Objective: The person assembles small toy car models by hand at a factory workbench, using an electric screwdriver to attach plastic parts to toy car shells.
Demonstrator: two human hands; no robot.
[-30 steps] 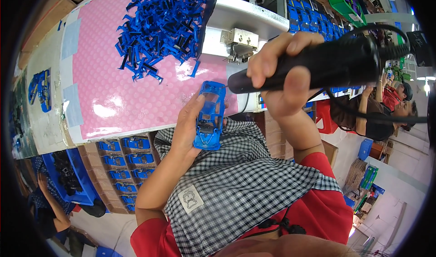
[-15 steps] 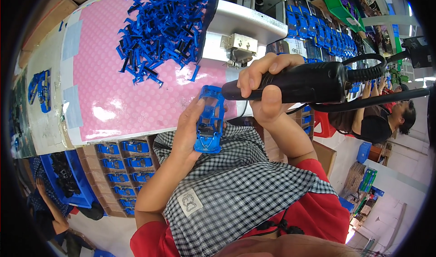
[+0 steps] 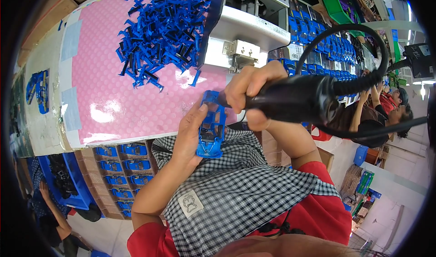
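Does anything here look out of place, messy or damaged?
Nothing looks damaged. The left hand holds a blue toy car body and the right hand holds a black power screwdriver at its top end. The heap of small blue parts on the pink mat is jumbled, with a few strays beside it.

Left hand (image 3: 190, 137) holds blue toy-car body (image 3: 211, 129); right hand (image 3: 249, 93) presses black power screwdriver (image 3: 299, 98) onto it.

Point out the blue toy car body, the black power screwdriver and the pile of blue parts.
Car body (image 3: 211, 131), head view, on its open underside.
Screwdriver (image 3: 295, 99), head view, on its black barrel.
Parts pile (image 3: 159, 30), head view, on the heap's middle.
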